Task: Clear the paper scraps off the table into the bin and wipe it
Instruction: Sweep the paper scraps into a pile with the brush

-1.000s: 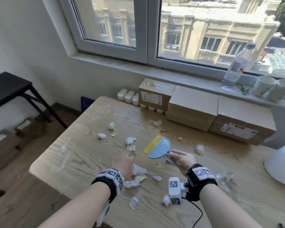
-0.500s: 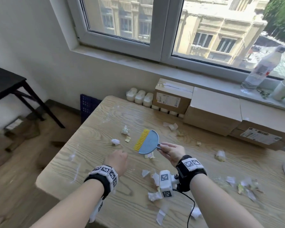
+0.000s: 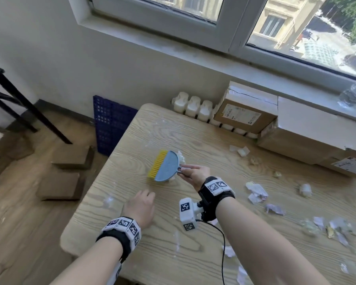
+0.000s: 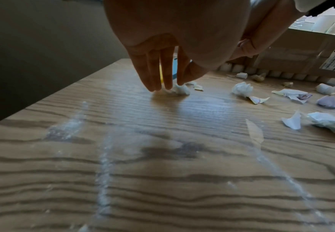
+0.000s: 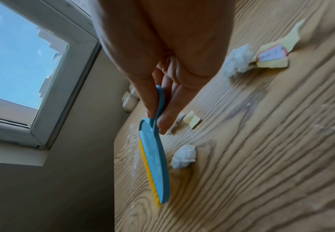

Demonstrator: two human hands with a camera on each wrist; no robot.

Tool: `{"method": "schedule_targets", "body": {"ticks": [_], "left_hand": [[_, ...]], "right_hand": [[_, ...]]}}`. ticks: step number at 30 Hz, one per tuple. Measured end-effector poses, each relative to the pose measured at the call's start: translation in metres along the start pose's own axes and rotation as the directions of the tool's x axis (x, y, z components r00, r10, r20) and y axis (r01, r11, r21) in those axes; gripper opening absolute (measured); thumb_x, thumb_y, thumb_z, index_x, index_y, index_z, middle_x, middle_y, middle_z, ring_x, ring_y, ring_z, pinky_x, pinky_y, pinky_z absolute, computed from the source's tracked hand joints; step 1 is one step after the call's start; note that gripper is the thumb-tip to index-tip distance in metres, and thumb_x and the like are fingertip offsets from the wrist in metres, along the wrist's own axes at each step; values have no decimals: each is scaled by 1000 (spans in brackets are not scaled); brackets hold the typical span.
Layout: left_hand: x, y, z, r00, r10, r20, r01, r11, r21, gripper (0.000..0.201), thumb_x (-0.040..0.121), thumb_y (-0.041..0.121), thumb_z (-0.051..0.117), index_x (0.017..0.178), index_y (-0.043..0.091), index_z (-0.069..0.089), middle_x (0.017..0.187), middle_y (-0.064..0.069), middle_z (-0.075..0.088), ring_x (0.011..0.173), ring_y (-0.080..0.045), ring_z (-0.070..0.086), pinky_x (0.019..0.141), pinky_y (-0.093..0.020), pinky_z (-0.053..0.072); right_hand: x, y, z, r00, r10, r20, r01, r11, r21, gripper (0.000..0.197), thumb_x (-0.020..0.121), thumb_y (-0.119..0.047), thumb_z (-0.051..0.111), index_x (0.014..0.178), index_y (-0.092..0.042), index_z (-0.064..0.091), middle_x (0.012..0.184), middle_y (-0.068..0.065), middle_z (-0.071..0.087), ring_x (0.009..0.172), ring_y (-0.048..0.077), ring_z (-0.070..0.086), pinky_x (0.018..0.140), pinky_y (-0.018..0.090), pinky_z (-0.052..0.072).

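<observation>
My right hand (image 3: 185, 171) pinches the short handle of a blue brush (image 3: 165, 166) with yellow bristles, thumb and fingers (image 5: 152, 100) on either side of it. The brush (image 5: 154, 164) stands on edge near the table's left end, with its lower bristles at the wood. A crumpled white scrap (image 5: 183, 157) lies just right of it, and a small yellow scrap (image 5: 191, 121) sits by my fingertips. My left hand (image 3: 141, 205) rests nearer to me, its straight fingers (image 4: 154, 70) pointing down beside a white scrap (image 4: 180, 90). More scraps (image 3: 256, 191) litter the table's right side.
Cardboard boxes (image 3: 245, 114) and a row of white containers (image 3: 191, 108) line the wooden table's (image 3: 193, 136) far edge. A blue crate (image 3: 111, 124) stands on the floor off the left end, near flat cardboard pieces (image 3: 70, 159) and a black stand (image 3: 19, 103). White dusty streaks (image 4: 103, 180) mark the wood.
The view has swung left. My right hand carried the brush left and down to the table near its left end. My left hand slid left, away from the scrap pile.
</observation>
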State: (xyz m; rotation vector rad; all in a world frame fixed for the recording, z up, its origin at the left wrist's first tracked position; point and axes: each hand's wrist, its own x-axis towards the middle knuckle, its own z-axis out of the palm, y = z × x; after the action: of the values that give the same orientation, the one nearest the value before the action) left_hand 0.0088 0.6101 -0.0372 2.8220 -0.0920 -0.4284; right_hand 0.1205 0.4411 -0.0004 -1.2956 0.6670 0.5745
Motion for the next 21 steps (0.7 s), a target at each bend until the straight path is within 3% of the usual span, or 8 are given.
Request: {"method": "schedule_targets", "body": {"ticks": [3,6,9,10,12,15,17,21], "left_hand": [[1,-14,-1,998,-26,64,29,998,-48,23,81,17,57,103,11,61,106,-7,63,103,-27,59,76,-41,55],[6,-22,-6,997,-25,66,28,999,-39,25,87,19,50,109,12,57,113,-7,58,111,-25,52,83,-38,51],[11,-28,-3,997,-22,72,24,999,-33,25,89,21,46,111,14,54,116,-5,55,114,-22,48,86,-38,49],[12,-29,-3,997,-23,76,26,999,-32,26,89,22,45,112,14,53,117,-4,54,115,-21,48,87,-38,49],[14,-30,-1,997,-23,74,27,998,-48,27,89,21,45,113,14,53,117,-4,54,116,-21,48,89,-38,49],[15,-28,0,997,-22,68,26,997,-66,27,89,21,46,112,13,54,116,-6,54,116,-23,48,87,-41,50],[14,-28,0,997,-25,67,30,997,-72,27,89,20,46,113,13,54,116,-5,54,114,-23,49,85,-41,50],[9,-25,2,997,-35,68,42,995,-92,26,90,19,43,113,13,54,117,-4,55,114,-22,49,84,-40,50]], "right_hand": [[7,1,12,999,-13,-52,14,999,29,25,82,18,56,107,19,57,84,20,63,71,21,61,59,18,56],[13,2,16,993,-5,-119,11,999,50,7,84,16,56,88,13,61,76,19,61,68,23,61,51,17,56],[20,6,19,984,-92,-155,42,953,-300,26,83,3,65,107,13,62,77,14,63,69,19,61,61,20,57],[21,6,21,980,-154,-126,73,867,-493,34,82,-2,68,113,10,61,84,14,67,74,20,63,71,26,58],[18,5,22,960,-280,-27,126,514,-848,36,84,-13,67,117,0,62,105,14,69,95,25,65,87,37,54],[14,3,24,937,-323,134,164,67,-984,26,91,-14,56,117,-11,61,112,12,67,102,29,62,82,37,51],[14,4,22,938,-309,156,152,-36,-988,22,92,-14,53,114,-13,60,109,11,66,99,30,62,75,35,49],[10,5,10,952,-300,66,69,0,-998,23,91,-7,53,112,-10,61,107,13,66,97,32,63,76,34,50]]}}
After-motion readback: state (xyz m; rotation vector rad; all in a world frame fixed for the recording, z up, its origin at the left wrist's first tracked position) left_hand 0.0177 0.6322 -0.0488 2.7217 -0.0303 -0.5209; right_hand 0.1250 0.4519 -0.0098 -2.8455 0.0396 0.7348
